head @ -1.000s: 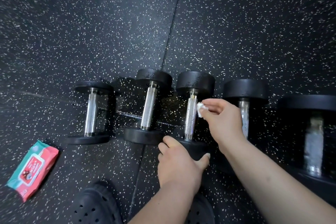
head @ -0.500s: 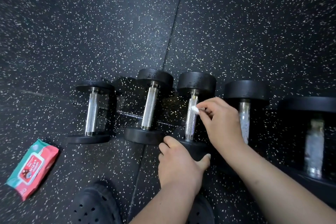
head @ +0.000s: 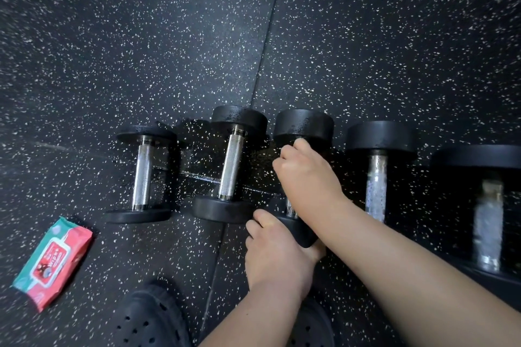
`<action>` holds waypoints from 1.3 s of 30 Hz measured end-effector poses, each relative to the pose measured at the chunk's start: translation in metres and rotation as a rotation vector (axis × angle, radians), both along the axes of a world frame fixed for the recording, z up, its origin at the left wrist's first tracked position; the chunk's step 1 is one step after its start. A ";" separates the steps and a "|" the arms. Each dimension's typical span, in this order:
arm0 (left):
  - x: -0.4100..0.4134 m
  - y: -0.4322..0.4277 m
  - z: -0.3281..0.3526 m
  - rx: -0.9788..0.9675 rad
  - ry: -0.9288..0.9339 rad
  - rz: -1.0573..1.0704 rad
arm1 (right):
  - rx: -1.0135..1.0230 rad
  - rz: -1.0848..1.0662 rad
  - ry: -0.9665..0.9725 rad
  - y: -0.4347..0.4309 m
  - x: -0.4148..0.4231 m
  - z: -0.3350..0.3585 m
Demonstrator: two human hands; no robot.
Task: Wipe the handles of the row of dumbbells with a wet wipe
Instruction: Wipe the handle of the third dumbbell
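Note:
Several black dumbbells with chrome handles lie in a row on the speckled floor. My right hand (head: 307,175) is wrapped round the handle of the third dumbbell (head: 304,125), covering most of it; the wet wipe is hidden inside that grip. My left hand (head: 275,256) holds the near weight of the same dumbbell from below. To the left lie the first dumbbell (head: 143,175) and the second dumbbell (head: 231,166). To the right lie the fourth dumbbell (head: 377,186) and a fifth dumbbell (head: 489,217), both with blotchy handles.
A red and teal pack of wet wipes (head: 53,262) lies on the floor at the left. A black perforated clog (head: 152,318) shows at the bottom, a second one (head: 310,327) under my arms. Black speckled rubber floor (head: 197,36) stretches beyond the row.
My right hand moved from pinching the wipe against the side of the third handle to closing round that handle, hiding the wipe. My left hand stayed on the near weight.

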State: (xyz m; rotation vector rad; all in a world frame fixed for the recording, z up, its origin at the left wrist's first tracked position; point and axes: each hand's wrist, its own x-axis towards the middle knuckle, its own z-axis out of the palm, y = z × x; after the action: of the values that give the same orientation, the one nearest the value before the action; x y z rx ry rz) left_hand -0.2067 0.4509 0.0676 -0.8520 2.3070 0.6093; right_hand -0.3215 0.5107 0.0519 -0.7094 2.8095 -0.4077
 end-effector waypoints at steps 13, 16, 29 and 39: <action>0.000 0.000 0.005 -0.005 0.012 -0.007 | -0.028 -0.066 -0.054 0.004 0.010 0.007; -0.001 -0.001 0.008 0.012 0.010 -0.014 | 0.116 0.066 -0.104 -0.012 0.002 0.020; 0.003 0.002 -0.004 -0.044 0.049 0.000 | -0.395 -0.515 -0.020 0.036 0.028 -0.013; 0.004 0.001 -0.006 -0.057 0.054 -0.001 | -0.590 -0.961 -0.334 0.032 0.032 -0.004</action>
State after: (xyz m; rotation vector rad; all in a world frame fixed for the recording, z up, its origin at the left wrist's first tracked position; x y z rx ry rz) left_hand -0.2029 0.4522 0.0617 -0.8700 2.3840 0.5753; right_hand -0.2898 0.5425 0.0479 0.6579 2.4919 -1.3745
